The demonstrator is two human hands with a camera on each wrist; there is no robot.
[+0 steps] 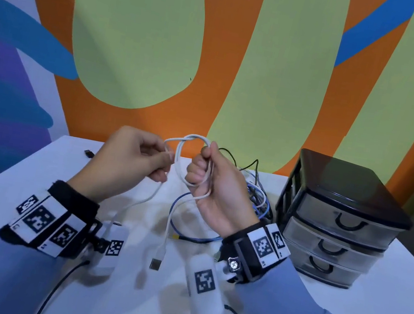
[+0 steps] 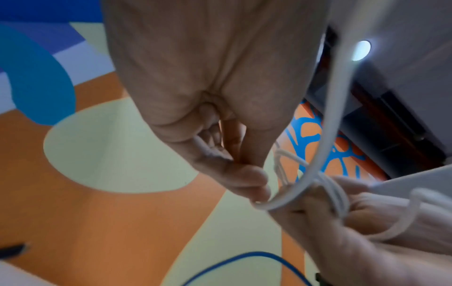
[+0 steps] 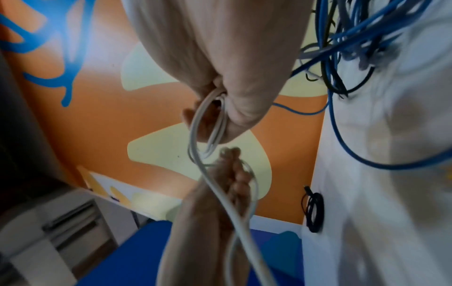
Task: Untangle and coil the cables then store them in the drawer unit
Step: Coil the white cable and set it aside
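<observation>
Left of the black three-drawer plastic unit (image 1: 337, 220), the thin, limp white USB cable (image 1: 181, 163) is gripped as loops in the right hand (image 1: 212, 185) and pinched by the left hand (image 1: 130, 163), best held near its loops since it looks slippery.

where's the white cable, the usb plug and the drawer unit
white cable (image 1: 186, 141): head view, top of the loop between the hands
usb plug (image 1: 156, 263): head view, metal tip hanging over the table
drawer unit (image 1: 339, 218): head view, top drawer front
</observation>
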